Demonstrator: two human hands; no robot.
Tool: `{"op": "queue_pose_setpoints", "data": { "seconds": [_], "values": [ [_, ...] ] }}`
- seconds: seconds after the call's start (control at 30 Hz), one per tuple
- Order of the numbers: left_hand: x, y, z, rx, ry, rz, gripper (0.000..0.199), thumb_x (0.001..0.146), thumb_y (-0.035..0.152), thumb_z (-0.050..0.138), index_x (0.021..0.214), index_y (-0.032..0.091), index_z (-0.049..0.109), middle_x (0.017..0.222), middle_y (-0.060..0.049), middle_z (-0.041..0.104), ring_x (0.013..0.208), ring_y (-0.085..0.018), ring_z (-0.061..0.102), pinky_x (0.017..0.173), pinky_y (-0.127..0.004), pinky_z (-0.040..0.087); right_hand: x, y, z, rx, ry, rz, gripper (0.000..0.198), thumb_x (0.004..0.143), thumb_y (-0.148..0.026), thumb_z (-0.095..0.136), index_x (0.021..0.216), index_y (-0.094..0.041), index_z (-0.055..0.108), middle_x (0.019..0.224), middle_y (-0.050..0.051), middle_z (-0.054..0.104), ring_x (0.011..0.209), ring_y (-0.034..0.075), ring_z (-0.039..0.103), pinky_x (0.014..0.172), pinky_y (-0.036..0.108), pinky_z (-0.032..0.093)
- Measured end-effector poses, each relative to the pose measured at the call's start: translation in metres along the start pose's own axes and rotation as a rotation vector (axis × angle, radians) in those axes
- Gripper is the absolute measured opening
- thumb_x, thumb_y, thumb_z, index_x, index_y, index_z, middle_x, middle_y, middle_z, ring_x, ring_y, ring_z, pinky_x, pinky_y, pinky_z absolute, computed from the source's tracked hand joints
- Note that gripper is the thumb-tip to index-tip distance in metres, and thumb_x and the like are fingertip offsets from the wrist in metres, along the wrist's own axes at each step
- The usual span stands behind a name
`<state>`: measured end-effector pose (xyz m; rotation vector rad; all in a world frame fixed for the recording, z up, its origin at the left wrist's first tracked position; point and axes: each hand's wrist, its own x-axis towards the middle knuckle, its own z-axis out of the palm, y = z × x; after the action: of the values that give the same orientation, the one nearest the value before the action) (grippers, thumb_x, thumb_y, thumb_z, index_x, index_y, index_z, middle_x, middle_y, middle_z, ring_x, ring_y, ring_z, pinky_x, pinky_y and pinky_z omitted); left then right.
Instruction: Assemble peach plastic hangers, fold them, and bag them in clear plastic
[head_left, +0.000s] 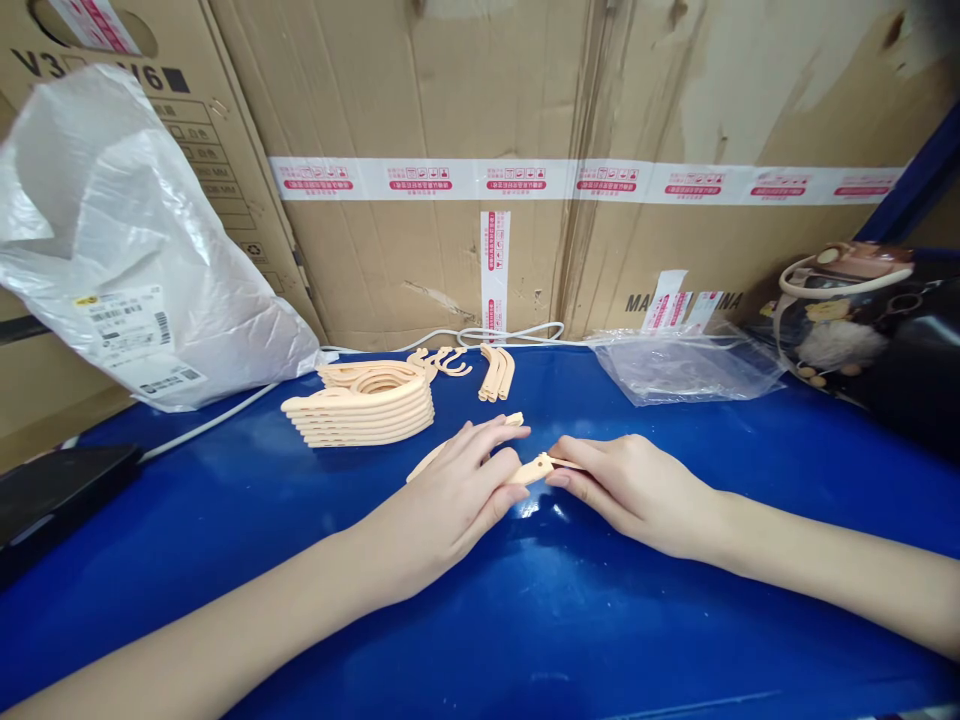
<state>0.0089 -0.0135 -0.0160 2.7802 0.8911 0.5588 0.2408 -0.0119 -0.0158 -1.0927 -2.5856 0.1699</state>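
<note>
My left hand lies over a beige plastic hanger part and grips it, thumb below and fingers across the top. One curved end shows past the fingertips and another end sticks out to the right, with a small hole in it. My right hand pinches a thin beige plastic piece between thumb and forefinger. This piece meets the holed end; most of it is hidden in the fingers. Behind my left hand stands a stack of beige hanger parts. Loose hooks and several curved arm pieces lie near it.
At the left are a white plastic parcel bag and a black phone-like device. A clear plastic bag and a bottle with a handle stand at the right. Cardboard walls the back of the blue table; a white cable runs along it.
</note>
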Motion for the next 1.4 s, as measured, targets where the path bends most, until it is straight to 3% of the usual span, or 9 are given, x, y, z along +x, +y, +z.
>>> {"op": "queue_pose_setpoints", "data": {
  "seconds": [0.17, 0.57, 0.83, 1.1, 1.27, 1.4],
  "values": [
    [-0.001, -0.0007, 0.0017, 0.012, -0.004, 0.002, 0.027, 0.103, 0.027, 0.03, 0.103, 0.017, 0.055, 0.145, -0.011, 0.044, 0.141, -0.021, 0.031, 0.115, -0.049, 0.031, -0.0012, 0.0002, 0.0014, -0.171, 0.051, -0.079, 0.04, 0.103, -0.04, 0.021, 0.085, -0.02, 0.05, 0.067, 0.001, 0.062, 0.049, 0.014, 0.057, 0.047, 0.026, 0.027],
    [-0.002, -0.0035, 0.0035, 0.012, 0.008, 0.016, 0.026, 0.102, 0.028, 0.032, 0.107, 0.018, 0.055, 0.145, -0.01, 0.044, 0.138, -0.021, 0.036, 0.114, -0.049, 0.032, -0.0007, 0.0045, 0.0052, -0.252, 0.045, -0.135, 0.043, 0.104, -0.04, 0.018, 0.085, -0.02, 0.05, 0.069, 0.001, 0.063, 0.049, 0.013, 0.055, 0.045, 0.027, 0.023],
    [-0.0012, -0.0029, 0.0038, 0.006, -0.017, 0.01, 0.028, 0.103, 0.03, 0.03, 0.11, 0.019, 0.054, 0.145, -0.009, 0.044, 0.14, -0.02, 0.032, 0.117, -0.048, 0.027, -0.0008, 0.0042, 0.0041, -0.416, 0.146, -0.251, 0.044, 0.105, -0.033, 0.018, 0.082, -0.018, 0.053, 0.066, 0.001, 0.06, 0.048, 0.011, 0.051, 0.045, 0.027, 0.025],
    [-0.0021, -0.0046, 0.0056, 0.061, -0.035, 0.045, 0.029, 0.103, 0.028, 0.031, 0.113, 0.018, 0.056, 0.145, -0.01, 0.044, 0.141, -0.021, 0.03, 0.117, -0.048, 0.026, -0.0004, 0.0026, 0.0027, -0.602, 0.232, -0.361, 0.038, 0.101, -0.029, 0.032, 0.074, -0.018, 0.056, 0.064, 0.001, 0.055, 0.051, 0.013, 0.05, 0.05, 0.029, 0.032],
    [-0.0028, -0.0025, 0.0027, 0.01, -0.09, 0.025, 0.028, 0.104, 0.03, 0.03, 0.106, 0.02, 0.056, 0.144, -0.007, 0.045, 0.141, -0.02, 0.03, 0.118, -0.046, 0.023, -0.0001, 0.0055, 0.0009, -0.613, 0.243, -0.402, 0.036, 0.101, -0.034, 0.032, 0.077, -0.019, 0.056, 0.066, 0.0, 0.056, 0.052, 0.013, 0.05, 0.052, 0.028, 0.033],
    [-0.002, -0.0018, -0.0027, -0.105, -0.131, -0.048, 0.027, 0.103, 0.036, 0.033, 0.1, 0.022, 0.056, 0.14, -0.004, 0.049, 0.141, -0.021, 0.03, 0.117, -0.047, 0.023, -0.0006, 0.0089, -0.0029, -0.516, 0.158, -0.469, 0.035, 0.099, -0.034, 0.031, 0.078, -0.019, 0.054, 0.066, 0.0, 0.053, 0.054, 0.014, 0.046, 0.051, 0.028, 0.032]
  ]
}}
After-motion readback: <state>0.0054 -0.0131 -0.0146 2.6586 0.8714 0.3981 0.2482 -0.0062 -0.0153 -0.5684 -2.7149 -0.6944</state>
